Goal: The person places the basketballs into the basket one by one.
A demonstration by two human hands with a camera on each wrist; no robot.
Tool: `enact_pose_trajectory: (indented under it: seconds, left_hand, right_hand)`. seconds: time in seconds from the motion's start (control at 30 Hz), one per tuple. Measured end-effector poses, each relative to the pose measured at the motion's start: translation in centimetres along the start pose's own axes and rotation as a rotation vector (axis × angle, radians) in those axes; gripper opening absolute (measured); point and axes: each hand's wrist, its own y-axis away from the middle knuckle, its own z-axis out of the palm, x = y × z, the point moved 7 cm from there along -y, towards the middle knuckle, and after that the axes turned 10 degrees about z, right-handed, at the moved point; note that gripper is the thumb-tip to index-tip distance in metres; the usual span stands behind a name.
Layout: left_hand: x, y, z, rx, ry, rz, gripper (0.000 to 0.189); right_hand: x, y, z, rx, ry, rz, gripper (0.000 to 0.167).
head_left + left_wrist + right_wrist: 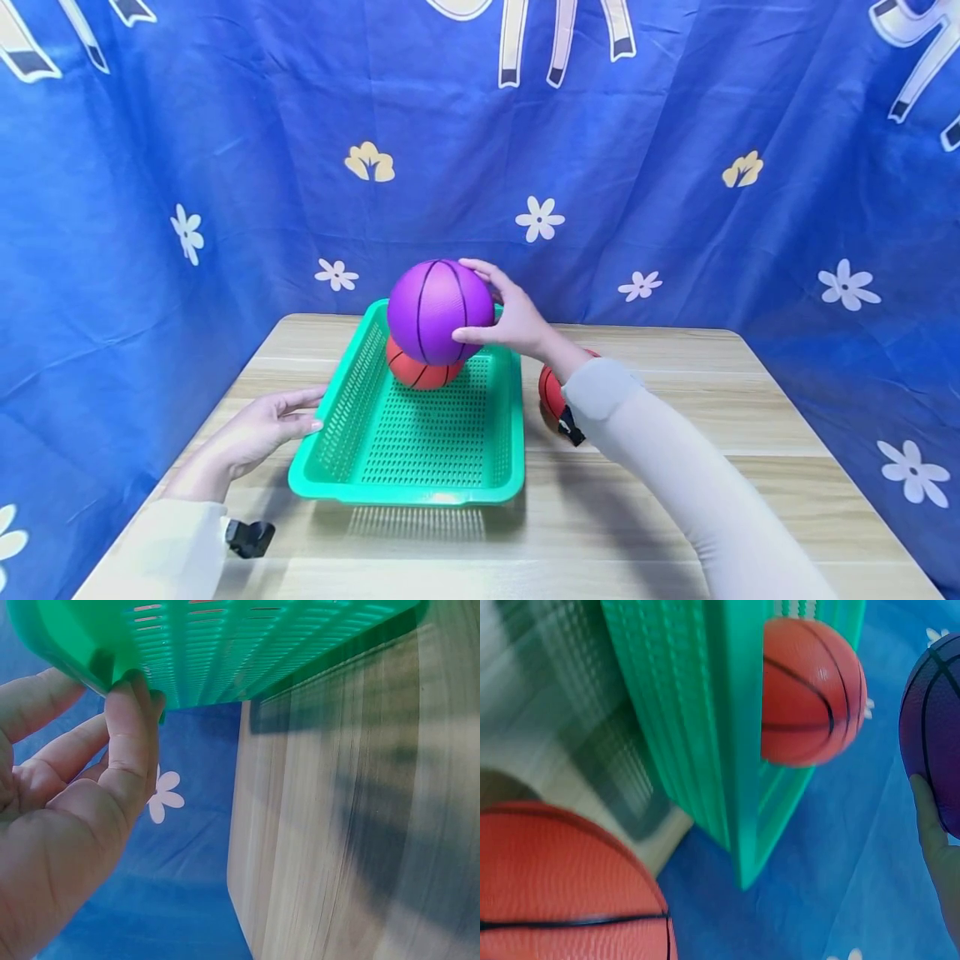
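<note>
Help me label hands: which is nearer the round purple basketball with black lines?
Right. The right hand holds the purple basketball; the left hand is farther off, at the left rim of the rectangular green plastic basket.

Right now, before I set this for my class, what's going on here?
A person's right hand holds a purple ball up at the far end of the basket, while the left hand touches the basket's left rim. One red ball is inside the basket, and another red ball is on the table to its right, partly hidden by the right arm.
</note>
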Motion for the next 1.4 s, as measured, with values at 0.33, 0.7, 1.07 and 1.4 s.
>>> enact_pose_trajectory:
  seconds: [0.33,0.7,1.07,1.4]
  left_hand:
    - [-0.3,0.0,-0.2,0.007,0.039,0.002,0.065]
    - [-0.2,0.1,-0.2,0.006,0.044,0.007,0.062]
    - [-0.3,-0.1,0.1,0.008,0.025,-0.008,0.063]
    - [-0.2,0.0,0.1,0.016,0.029,0.002,0.062]
  right_hand:
    - [1.3,-0.6,5.2,-0.17,0.011,0.027,0.086]
    - [2.3,-0.1,9.7,-0.351,0.105,0.039,0.087]
    - [4.3,1.1,12.1,-0.434,0.287,0.122,0.087]
    - [5.2,2.0,13.7,-0.484,0.431,0.144,0.088]
